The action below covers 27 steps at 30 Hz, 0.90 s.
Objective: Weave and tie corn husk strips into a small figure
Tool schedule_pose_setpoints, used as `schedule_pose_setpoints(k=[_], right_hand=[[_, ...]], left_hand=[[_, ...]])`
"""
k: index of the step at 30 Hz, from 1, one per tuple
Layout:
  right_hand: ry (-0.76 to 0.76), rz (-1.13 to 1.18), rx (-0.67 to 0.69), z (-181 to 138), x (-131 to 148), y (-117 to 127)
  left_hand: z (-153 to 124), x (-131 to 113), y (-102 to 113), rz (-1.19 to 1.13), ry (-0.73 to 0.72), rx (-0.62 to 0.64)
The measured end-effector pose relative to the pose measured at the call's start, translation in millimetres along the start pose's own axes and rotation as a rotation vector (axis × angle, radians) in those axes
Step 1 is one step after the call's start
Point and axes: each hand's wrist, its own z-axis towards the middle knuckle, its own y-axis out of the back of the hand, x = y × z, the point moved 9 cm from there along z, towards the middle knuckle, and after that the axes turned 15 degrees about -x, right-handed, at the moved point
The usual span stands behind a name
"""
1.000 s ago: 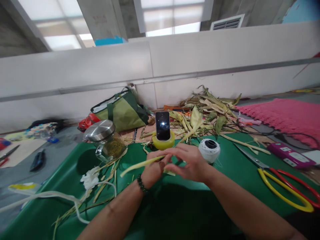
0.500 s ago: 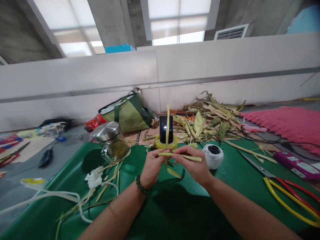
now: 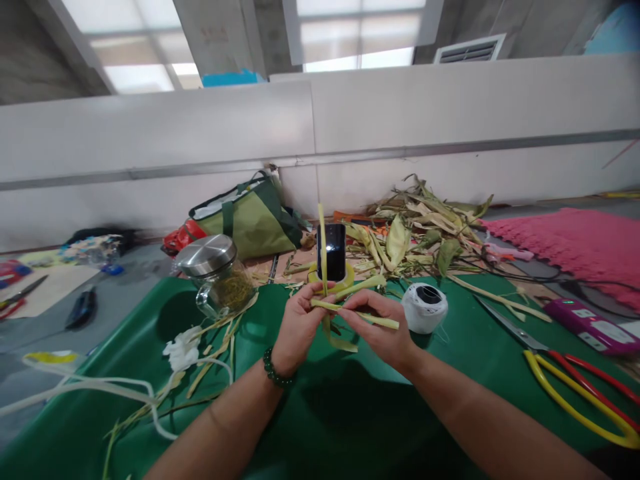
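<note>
Over a green mat (image 3: 350, 413), my left hand (image 3: 297, 323) and my right hand (image 3: 377, 327) pinch thin yellow-green leaf strips (image 3: 345, 310) that cross each other. One strip stands upright between my fingers, another runs sideways to the right, a third slants up to the right. A loose end curls below my hands. Behind the strips a phone (image 3: 334, 251) stands in a yellow tape roll (image 3: 350, 277). A beaded bracelet sits on my left wrist.
A lidded glass jar (image 3: 213, 273) stands left of my hands, a white thread spool (image 3: 424, 307) right. Scissors with red and yellow handles (image 3: 575, 380) lie at far right. A pile of husk leaves (image 3: 420, 227), a green bag (image 3: 245, 220) and a pink mat (image 3: 575, 233) lie behind.
One second ago a single strip lay sideways in my hands. It was turned upright and crossed with another; now a third strip slants up to the right.
</note>
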Motion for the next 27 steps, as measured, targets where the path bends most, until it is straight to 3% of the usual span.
schedule_pose_setpoints(k=[4,6,9,15,19,23,27], right_hand=[[-0.050,0.051,0.030,-1,-6,-5],[-0.045,0.021,-0.001,3,-10,-1],[-0.096,-0.034,-0.067,12,-22,9],[-0.196,0.028,-0.083,20,-39,16],[-0.167,0.018,-0.070,19,-31,17],[-0.103,-0.002,-0.078,22,-20,21],[-0.072,-0.013,-0.092,25,-16,24]], left_hand=[[-4,4,-8,0.149,0.022,0.072],[-7,10,-13,0.223,0.064,0.141],[-6,15,-12,0.250,0.090,0.145],[2,-4,-4,0.459,-0.158,0.125],[4,-7,-3,0.726,-0.264,0.170],[5,-18,-1,0.807,-0.371,0.172],[6,-12,-2,0.687,-0.229,0.277]])
